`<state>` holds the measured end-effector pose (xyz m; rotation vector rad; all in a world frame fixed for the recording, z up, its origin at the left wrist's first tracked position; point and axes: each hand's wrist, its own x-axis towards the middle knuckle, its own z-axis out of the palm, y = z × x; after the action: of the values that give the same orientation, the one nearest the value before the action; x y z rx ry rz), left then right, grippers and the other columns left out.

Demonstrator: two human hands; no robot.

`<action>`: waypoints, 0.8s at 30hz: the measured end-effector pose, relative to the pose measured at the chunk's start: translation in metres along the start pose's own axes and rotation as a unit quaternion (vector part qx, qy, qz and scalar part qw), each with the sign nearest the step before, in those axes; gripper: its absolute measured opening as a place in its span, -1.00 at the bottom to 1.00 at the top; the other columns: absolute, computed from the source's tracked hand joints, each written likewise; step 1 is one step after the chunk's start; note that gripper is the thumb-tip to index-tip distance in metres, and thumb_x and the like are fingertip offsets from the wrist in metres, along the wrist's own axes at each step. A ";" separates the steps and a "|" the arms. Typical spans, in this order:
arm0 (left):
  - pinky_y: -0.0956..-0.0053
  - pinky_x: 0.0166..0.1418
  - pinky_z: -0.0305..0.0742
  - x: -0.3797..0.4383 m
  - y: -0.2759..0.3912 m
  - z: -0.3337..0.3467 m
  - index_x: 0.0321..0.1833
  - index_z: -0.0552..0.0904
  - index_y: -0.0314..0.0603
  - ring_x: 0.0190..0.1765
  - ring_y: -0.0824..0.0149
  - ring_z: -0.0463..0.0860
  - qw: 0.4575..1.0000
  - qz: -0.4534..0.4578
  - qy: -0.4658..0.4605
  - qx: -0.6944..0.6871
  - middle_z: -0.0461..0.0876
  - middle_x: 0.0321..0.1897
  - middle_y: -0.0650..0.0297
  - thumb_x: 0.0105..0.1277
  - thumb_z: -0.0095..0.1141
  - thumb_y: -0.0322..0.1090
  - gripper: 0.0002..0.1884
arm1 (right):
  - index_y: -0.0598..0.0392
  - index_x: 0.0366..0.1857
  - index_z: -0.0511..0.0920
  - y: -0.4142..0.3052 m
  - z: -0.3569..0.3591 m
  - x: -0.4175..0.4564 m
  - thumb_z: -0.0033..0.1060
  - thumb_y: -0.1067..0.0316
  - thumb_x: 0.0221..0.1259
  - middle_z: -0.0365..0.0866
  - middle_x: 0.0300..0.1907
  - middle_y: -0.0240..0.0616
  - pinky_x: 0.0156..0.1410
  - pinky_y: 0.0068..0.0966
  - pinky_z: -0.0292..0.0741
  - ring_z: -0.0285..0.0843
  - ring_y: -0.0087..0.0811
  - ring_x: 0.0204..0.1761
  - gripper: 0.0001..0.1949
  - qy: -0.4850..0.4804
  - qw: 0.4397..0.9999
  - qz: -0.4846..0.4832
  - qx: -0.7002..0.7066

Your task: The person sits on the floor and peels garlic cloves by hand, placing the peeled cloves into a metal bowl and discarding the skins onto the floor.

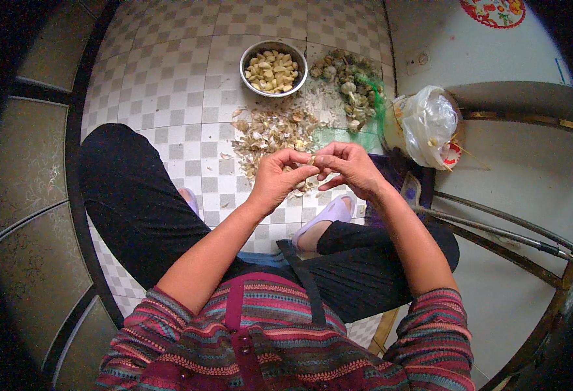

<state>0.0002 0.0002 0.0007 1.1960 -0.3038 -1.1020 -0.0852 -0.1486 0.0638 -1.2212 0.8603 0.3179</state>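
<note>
My left hand (284, 177) and my right hand (347, 168) meet in front of me, above a heap of garlic skins (274, 132) on the tiled floor. Between the fingertips of both hands is a small garlic clove (311, 160), partly covered by the fingers. Beyond the skins stands a round metal bowl (243, 78) holding many peeled garlic cloves (272, 71). To its right lie whole garlic bulbs (348, 89) on and beside a green mesh bag (378, 100). More cloves show partly beneath my hands.
A bin with a clear plastic bag (430, 127) stands at the right, close to a white cabinet (487, 58). Curved metal tubes (506, 225) run along the right side. My feet in lilac slippers (326, 215) rest on the floor. Dark-framed panels (32, 151) line the left.
</note>
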 end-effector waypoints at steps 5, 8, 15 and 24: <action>0.61 -0.24 0.47 0.000 0.002 0.003 -0.35 0.63 -0.28 -0.32 0.51 0.56 0.998 0.059 0.000 0.037 0.63 -0.36 0.27 0.06 0.27 -0.45 -0.88 | 0.22 -0.25 0.48 0.002 -0.002 -0.001 0.13 0.35 0.14 0.51 -0.37 -0.33 -0.24 -0.40 0.65 0.51 -0.55 -0.38 -0.82 -0.015 0.999 0.014 0.030; 0.61 -0.23 0.47 -0.003 0.003 0.005 -0.34 0.63 -0.29 -0.31 0.52 0.56 0.996 0.071 0.016 0.043 0.63 -0.36 0.26 0.05 0.28 -0.45 -0.87 | 0.23 -0.23 0.47 0.006 -0.001 0.002 0.12 0.36 0.14 0.50 -0.37 -0.32 -0.22 -0.40 0.65 0.51 -0.54 -0.38 -0.81 -0.012 0.999 0.012 0.044; 0.66 -0.29 0.46 -0.004 0.000 0.007 -0.30 0.66 -0.29 -0.35 0.55 0.56 0.997 0.052 0.058 0.027 0.64 -0.42 0.30 0.12 0.23 -0.43 -0.88 | 0.20 -0.31 0.47 0.010 0.000 0.003 0.17 0.37 0.11 0.51 -0.39 -0.34 -0.26 -0.45 0.64 0.50 -0.57 -0.41 -0.84 0.009 1.000 -0.016 0.020; 0.68 -0.26 0.42 0.000 -0.001 0.004 -0.26 0.65 -0.25 -0.37 0.58 0.51 0.994 0.053 0.060 0.069 0.62 -0.42 0.37 0.15 0.19 -0.43 -0.88 | 0.17 -0.45 0.47 0.015 0.000 0.006 0.28 0.33 0.05 0.52 -0.48 -0.37 -0.41 -0.61 0.56 0.49 -0.60 -0.50 -0.82 0.053 0.983 -0.123 -0.127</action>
<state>-0.0031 -0.0017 0.0017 1.3486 -0.3516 -0.9250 -0.0907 -0.1449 0.0496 -1.5768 0.7644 0.1656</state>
